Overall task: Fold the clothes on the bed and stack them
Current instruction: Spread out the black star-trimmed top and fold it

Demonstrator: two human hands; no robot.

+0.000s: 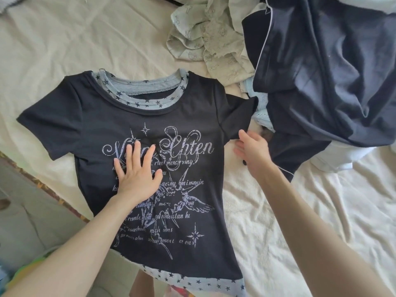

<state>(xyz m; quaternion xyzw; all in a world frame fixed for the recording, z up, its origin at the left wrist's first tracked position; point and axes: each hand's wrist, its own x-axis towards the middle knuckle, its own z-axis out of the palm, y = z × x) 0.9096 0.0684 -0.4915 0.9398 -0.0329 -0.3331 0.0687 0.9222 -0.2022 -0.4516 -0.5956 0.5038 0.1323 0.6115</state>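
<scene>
Black tee [90, 116] lies flat, front up, on the bed [64, 39]. Left hand [137, 172] presses spread on the print; right hand [252, 151] hangs relaxed beside the right sleeve, fingers loose, pinching nothing.

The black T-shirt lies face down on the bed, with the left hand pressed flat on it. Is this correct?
Not quite. The black T-shirt lies face up: the head view shows its printed lettering and bird design. The rest holds: it lies on the bed, and the left hand presses flat on it.
</scene>
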